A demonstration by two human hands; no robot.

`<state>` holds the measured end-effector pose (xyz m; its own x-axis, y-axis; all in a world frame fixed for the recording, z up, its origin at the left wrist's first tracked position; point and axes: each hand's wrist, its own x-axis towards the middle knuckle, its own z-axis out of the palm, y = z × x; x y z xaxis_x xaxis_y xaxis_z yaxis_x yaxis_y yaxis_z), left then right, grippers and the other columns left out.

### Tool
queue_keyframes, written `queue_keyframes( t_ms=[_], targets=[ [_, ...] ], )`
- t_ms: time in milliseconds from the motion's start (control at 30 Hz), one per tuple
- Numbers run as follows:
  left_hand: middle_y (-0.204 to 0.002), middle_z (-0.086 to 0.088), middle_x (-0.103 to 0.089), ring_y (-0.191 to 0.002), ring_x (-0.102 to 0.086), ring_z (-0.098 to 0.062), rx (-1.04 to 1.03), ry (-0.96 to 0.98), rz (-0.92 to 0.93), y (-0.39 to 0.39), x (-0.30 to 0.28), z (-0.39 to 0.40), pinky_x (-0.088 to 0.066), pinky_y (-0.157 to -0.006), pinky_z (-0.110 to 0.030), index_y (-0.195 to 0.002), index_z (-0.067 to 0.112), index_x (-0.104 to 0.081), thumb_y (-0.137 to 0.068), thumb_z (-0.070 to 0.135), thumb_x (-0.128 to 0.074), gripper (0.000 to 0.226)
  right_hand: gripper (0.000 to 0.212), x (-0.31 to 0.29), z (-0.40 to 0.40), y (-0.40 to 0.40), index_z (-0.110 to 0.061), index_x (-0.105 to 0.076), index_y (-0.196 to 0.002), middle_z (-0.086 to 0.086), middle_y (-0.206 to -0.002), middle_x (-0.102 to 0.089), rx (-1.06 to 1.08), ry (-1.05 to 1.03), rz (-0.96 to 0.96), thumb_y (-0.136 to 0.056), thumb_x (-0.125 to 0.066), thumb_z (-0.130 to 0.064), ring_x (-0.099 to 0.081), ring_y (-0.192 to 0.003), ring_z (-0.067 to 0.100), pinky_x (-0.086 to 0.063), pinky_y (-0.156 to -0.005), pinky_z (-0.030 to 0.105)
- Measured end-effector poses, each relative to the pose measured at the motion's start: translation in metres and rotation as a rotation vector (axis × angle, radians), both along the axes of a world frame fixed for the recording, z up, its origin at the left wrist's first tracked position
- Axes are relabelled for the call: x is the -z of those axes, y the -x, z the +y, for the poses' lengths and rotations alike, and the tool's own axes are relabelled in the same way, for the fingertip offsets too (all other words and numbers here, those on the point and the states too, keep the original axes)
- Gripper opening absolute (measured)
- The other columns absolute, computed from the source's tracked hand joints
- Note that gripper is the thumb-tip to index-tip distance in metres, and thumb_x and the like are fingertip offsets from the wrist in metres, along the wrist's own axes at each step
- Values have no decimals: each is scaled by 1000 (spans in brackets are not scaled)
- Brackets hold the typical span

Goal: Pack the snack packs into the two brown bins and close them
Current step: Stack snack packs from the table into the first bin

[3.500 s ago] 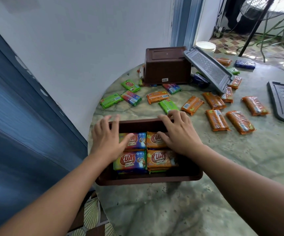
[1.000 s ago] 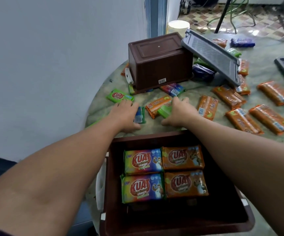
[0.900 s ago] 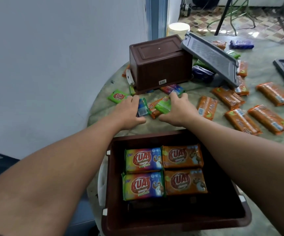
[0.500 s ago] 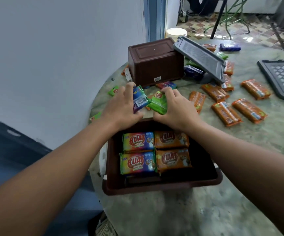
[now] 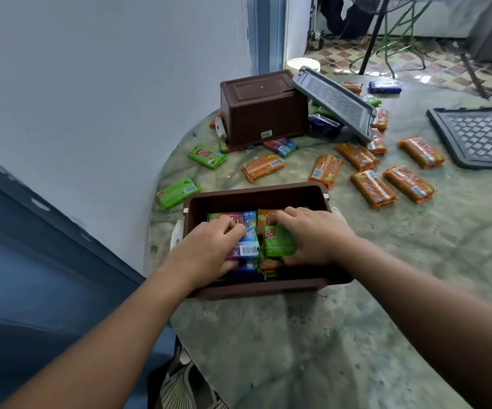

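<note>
Head cam has us leaning over the near brown bin [image 5: 256, 199], both hands down inside it on top of the layer of packs already there.

What we'd worry about: the two new packs are going in as a second layer, and glossy wrappers on glossy wrappers slide. If we let go with them tilted they could ride up against the wall and stop the lid from seating later. Also, the second brown bin [image 5: 263, 109] at 12 o'clock is sitting upside down on a few packs with a grey lid [image 5: 334, 103] leaning on it, so flipping it could scatter things off the table [image 5: 312, 335]. Plenty of orange packs [image 5: 371, 188] are loose out at 1 to 2 o'clock, a green pack [image 5: 176, 193] at 10 o'clock sits close to the table edge, and the other lid [image 5: 477, 137] lies flat at 2 o'clock.

Our left hand [image 5: 209, 249] is curled narrow around the blue pack [image 5: 247, 249], barcode side up, fingers over its far edge. Our right hand [image 5: 312, 234] is pressing the green-wrapped pack [image 5: 278, 240] down, fingers bent over it, fairly closed. The two packs sit side by side, just touching, in the middle of the bin.
</note>
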<state>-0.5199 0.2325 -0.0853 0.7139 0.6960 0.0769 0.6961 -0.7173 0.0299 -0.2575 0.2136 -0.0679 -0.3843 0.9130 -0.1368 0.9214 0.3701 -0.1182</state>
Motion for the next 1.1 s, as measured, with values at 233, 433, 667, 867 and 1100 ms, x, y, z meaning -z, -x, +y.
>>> queue_keyframes(
  t_ms=[233, 433, 667, 867, 1100],
  targets=[
    [-110, -2, -63, -91, -63, -23, 35, -28, -214, 2, 6, 1, -54, -75, -41, -134, 19, -59, -102, 35, -58, 36, 89, 3, 1, 0, -38, -35, -148, -6, -132, -39, -18, 7, 20, -74, -71, -71, -51, -115, 16, -52, -80, 32],
    [-116, 7, -70, -100, -67, -8, -275, 240, -534, 5, -6, -1, -55, -80, -25, -152, 33, -44, -105, 50, -43, 50, 91, 2, 2, -1, -40, -33, -150, -7, -132, -41, -13, 26, 23, -74, -69, -74, -49, -118, 15, -48, -79, 29],
    [-103, 10, -75, -89, -70, -8, -312, 273, -427, 6, -2, 4, -53, -70, -28, -143, 35, -53, -105, 56, -35, 47, 91, 4, 3, -1, -39, -31, -151, -8, -133, -42, -14, 25, 23, -75, -68, -75, -49, -119, 15, -45, -78, 28],
    [-139, 15, -62, -122, -62, -9, -209, 236, -272, 3, -6, 1, -52, -86, -24, -149, 41, -48, -105, 54, -38, 46, 91, 4, 3, -1, -39, -33, -150, -7, -132, -42, -18, 25, 27, -75, -69, -74, -49, -118, 14, -48, -81, 29],
    [-122, 4, -62, -110, -58, -20, -77, 43, -23, 1, 2, 6, -51, -87, -36, -150, 29, -47, -98, 64, -46, 63, 92, 4, 1, -1, -39, -34, -150, -7, -129, -43, -18, 25, 17, -73, -69, -75, -48, -119, 15, -51, -84, 33]
  ],
)
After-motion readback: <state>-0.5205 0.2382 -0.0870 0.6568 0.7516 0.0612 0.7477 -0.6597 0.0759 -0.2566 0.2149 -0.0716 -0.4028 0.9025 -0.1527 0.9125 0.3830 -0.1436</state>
